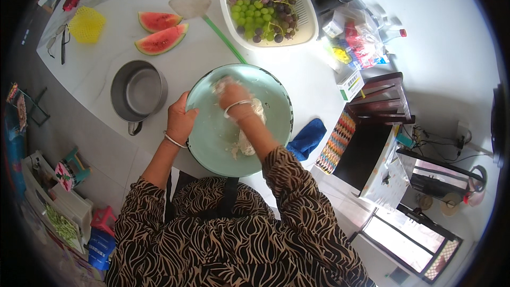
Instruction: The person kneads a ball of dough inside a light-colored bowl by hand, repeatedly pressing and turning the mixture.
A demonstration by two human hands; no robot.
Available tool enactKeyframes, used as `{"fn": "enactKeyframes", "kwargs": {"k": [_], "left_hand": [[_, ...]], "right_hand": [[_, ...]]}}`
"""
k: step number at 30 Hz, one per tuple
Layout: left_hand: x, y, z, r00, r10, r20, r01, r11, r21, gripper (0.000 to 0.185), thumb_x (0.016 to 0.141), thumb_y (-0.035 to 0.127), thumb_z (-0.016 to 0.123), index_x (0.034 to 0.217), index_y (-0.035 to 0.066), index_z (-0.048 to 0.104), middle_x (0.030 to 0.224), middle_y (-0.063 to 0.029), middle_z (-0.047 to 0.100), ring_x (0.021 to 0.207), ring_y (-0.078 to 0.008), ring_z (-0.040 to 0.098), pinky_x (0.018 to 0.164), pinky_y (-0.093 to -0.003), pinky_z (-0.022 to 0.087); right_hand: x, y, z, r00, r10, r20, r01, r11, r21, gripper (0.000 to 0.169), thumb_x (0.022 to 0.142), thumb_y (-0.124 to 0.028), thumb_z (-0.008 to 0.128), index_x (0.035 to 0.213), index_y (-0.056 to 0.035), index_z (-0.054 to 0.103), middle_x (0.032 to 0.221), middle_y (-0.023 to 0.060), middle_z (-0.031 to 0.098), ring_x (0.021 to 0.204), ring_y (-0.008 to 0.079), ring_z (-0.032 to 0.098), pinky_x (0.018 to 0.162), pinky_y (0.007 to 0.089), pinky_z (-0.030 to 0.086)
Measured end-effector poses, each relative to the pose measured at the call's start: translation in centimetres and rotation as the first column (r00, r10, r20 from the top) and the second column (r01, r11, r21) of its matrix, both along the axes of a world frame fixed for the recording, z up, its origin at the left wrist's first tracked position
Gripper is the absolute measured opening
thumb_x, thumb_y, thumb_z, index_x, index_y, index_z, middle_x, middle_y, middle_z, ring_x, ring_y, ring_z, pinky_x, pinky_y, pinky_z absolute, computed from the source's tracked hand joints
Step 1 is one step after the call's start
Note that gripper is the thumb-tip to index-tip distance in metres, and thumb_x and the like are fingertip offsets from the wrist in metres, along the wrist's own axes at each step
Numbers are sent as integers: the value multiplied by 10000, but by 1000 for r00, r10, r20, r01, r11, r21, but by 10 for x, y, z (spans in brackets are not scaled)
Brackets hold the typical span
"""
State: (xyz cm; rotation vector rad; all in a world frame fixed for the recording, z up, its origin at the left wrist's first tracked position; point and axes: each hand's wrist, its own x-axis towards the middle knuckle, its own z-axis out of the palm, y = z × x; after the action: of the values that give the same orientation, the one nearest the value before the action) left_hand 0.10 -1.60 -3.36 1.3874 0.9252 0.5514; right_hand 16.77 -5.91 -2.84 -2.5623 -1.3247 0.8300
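Note:
A pale green enamel basin [211,143] with a dark, chipped rim stands at the table's near edge. My left hand [181,117] grips its left rim, thumb inside and the fingers outside. Inside the basin, my right hand [234,97] is blurred by motion near the far left wall, touching crumbly, dough-like bits [220,84]. Whether its fingers close on any of them cannot be made out. A pale, floury lump of dough [248,142] lies in the right half of the basin, partly hidden under my right wrist and forearm. Small scraps cling to the basin's floor.
Left of the basin stands a grey metal pot [139,91]. Beyond lie two watermelon slices [161,40], a green-handled fly swatter [223,38] and a white basket [275,46] of grapes [255,16]. A blue cloth [308,139] lies at right, near a wooden chair [378,99].

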Motion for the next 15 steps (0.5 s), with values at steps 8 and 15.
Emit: {"fn": "enactKeyframes", "kwargs": {"k": [8, 15], "left_hand": [[0, -32, 3, 979, 205, -19, -205, 978, -42, 339, 751, -58, 507, 1082, -10, 560, 850, -85, 641, 746, -141, 592, 711, -274, 477], [3, -37, 8, 982, 180, -50, -181, 983, -10, 304, 762, -37, 523, 1063, -10, 556, 837, -100, 640, 739, -165, 602, 699, -292, 479]], "right_hand": [[34, -111, 0, 801, -591, -94, 587, 748, 310, 425, 859, -330, 546, 1122, 4, 538, 1000, 240, 622, 940, 411, 591, 836, 448, 467], [25, -59, -10, 932, -349, -99, 354, 934, 38, 383, 801, -316, 630, 1030, -13, 580, 990, 220, 632, 909, 380, 611, 811, 415, 483]]}}
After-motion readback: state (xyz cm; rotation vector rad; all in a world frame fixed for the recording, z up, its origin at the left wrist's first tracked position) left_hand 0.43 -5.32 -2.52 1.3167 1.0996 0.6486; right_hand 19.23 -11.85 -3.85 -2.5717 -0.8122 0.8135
